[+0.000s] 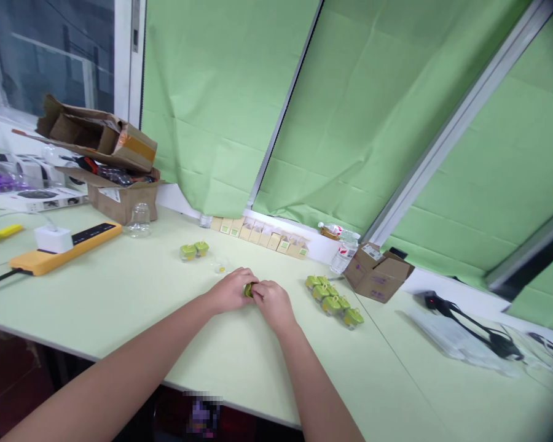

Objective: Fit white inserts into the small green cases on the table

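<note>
Both hands meet over the middle of the pale table. My left hand (pixel 230 290) is closed round a small green lid (pixel 248 290), and the fingers of my right hand (pixel 273 302) pinch its other side. Much of the lid is hidden by the fingers. Just beyond my left hand lies a small clear container (pixel 220 267) with something yellow in it. Farther left stand two small clear tubs with green lids (pixel 194 250). To the right of my hands, several more green-lidded tubs (pixel 331 301) are grouped in a slanting cluster.
Along the window ledge runs a row of small tan boxes (pixel 260 236). Plastic bottles (pixel 343 255) and a cardboard box (pixel 378 272) stand back right; black headgear with a cable (pixel 474 328) lies farther right. At left are a yellow power strip (pixel 74 247), a clear jar (pixel 140 221) and stacked cartons (pixel 120 199).
</note>
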Tool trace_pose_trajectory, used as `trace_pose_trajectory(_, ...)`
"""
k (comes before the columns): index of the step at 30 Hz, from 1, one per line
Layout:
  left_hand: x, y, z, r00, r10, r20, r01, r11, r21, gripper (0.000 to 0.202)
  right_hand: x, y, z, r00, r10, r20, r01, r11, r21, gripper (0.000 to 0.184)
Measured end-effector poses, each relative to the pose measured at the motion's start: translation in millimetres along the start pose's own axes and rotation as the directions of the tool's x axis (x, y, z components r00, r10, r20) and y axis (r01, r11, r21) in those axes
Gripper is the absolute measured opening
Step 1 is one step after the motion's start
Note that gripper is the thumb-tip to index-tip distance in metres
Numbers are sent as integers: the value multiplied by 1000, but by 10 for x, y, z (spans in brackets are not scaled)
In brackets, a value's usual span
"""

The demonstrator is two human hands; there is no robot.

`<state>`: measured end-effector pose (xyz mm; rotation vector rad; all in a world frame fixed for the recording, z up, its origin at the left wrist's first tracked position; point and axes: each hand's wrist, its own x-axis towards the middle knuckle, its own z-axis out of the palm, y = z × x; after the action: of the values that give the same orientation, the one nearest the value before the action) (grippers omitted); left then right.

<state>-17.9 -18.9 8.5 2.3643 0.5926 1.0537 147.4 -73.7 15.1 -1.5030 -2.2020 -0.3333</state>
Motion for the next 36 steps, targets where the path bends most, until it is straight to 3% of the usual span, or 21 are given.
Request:
trace_pose_trajectory(4, -9, 11, 2, 1000, 17, 16, -17, 1000, 14, 19, 6, -31, -25, 999, 8, 31, -8, 1000, -13, 21)
trace_pose_trajectory(8, -9, 9, 0, 1000, 5, 19, -5, 1000, 18, 19, -16, -54, -80, 999, 7, 39, -10, 997, 79, 24)
trace_pose_trajectory(16, 11, -5, -10, 1000, 4, -18, -4, 1000, -15, 16, -32, -85, -170, 998, 51, -27, -42, 966, 254, 26)
trace_pose_trajectory(19, 16, -2, -13, 1000, -3, -28, 3, 1000, -14, 20, -16, -32, -122, 986, 136, -101, -94, 935, 341, 19)
trace_pose_trajectory(22, 24, 18, -18, 999, -11, -48, 11, 1000, -13, 28, 11, 48, -30, 937, 336, -99, -243, 827, 507, 18)
trace_pose_trajectory(25, 35, 41, -18, 997, -21, -80, 20, 1000, -13, 33, 41, 93, 33, 860, 503, 87, -401, 561, 725, 33)
trace_pose_trajectory(27, 40, 50, -14, 995, -20, -97, 19, 1000, -12, 34, 57, 87, 34, 828, 512, 230, -452, 367, 813, 36)
trace_pose_trajectory(29, 41, 56, -12, 994, -15, -106, 14, 1000, -14, 35, 69, 62, 14, 822, 484, 301, -460, 251, 852, 34)
trace_pose_trajectory(32, 39, 66, -15, 994, -11, -107, 10, 1000, -11, 34, 76, 31, -11, 824, 466, 323, -450, 191, 872, 34)
trace_pose_trajectory(36, 36, 76, -18, 995, -9, -104, 8, 1000, -6, 32, 77, 33, -1, 825, 466, 319, -446, 191, 875, 39)
